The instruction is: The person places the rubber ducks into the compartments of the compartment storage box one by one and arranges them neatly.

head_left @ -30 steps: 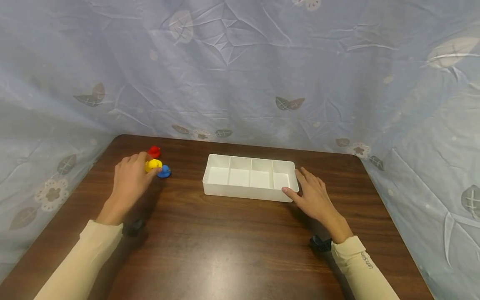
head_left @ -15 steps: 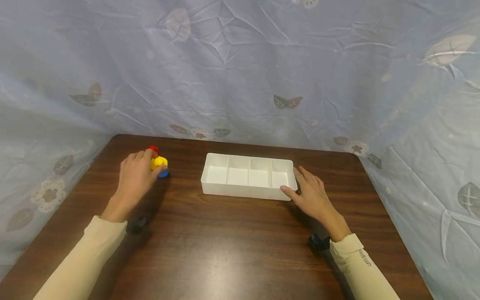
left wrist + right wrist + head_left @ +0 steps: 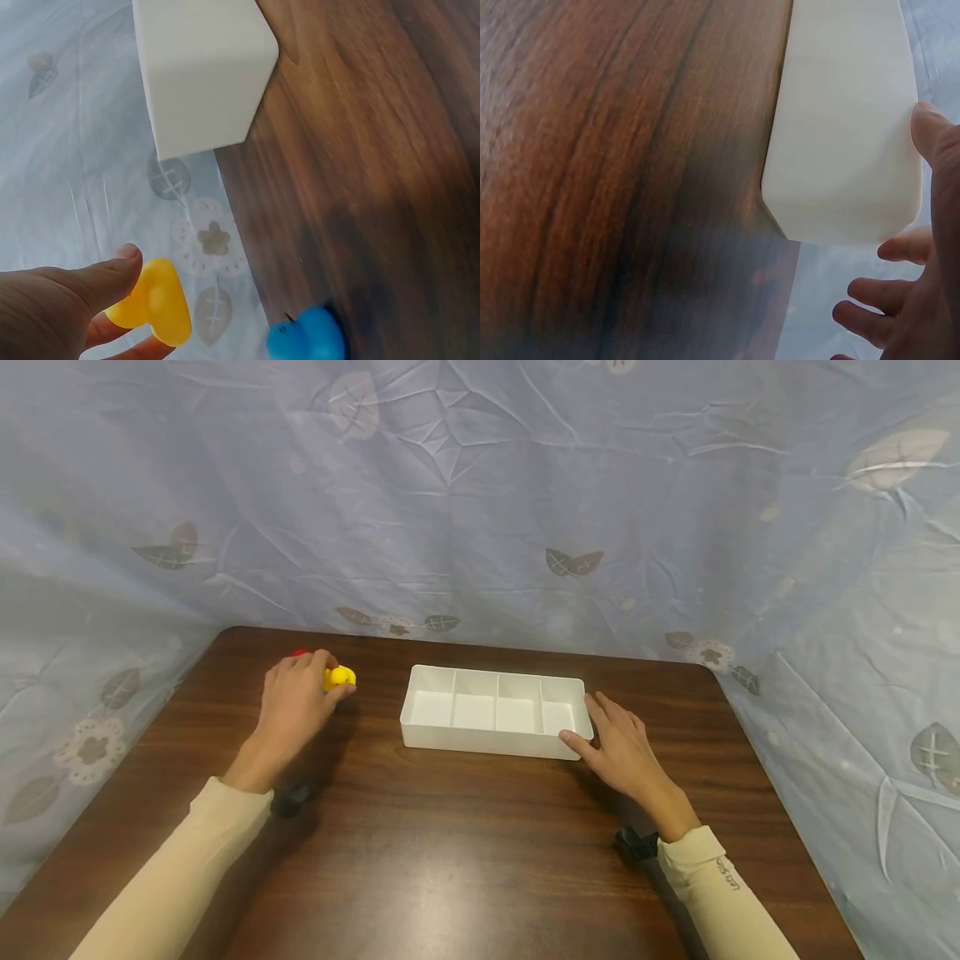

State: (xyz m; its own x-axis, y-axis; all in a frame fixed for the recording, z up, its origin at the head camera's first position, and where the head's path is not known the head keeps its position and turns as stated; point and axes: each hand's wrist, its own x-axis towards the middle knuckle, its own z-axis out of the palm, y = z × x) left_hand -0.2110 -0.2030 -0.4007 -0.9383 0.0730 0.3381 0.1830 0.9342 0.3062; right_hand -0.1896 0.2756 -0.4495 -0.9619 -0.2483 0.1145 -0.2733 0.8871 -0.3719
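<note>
My left hand (image 3: 295,702) pinches a yellow rubber duck (image 3: 342,676) between thumb and fingers; in the left wrist view the duck (image 3: 166,302) is held above the table. A blue rubber duck (image 3: 307,335) sits on the table close by, mostly hidden behind this hand in the head view. Only a sliver of a red toy (image 3: 300,652) shows past the knuckles. My right hand (image 3: 624,747) rests at the right end of a white box (image 3: 487,741) divided into compartments. Its thumb touches the front rim, and the other fingers lie loosely spread by the end wall (image 3: 840,172).
The box stands right of the ducks on a dark wooden table (image 3: 450,827). A pale patterned cloth (image 3: 480,527) hangs behind the table and along both sides. Inside the box, the visible compartments hold nothing.
My left hand has lifted the yellow duck and carried it right, passing in front of the blue duck. The right hand and the box stay in place; the head view shifts slightly.
</note>
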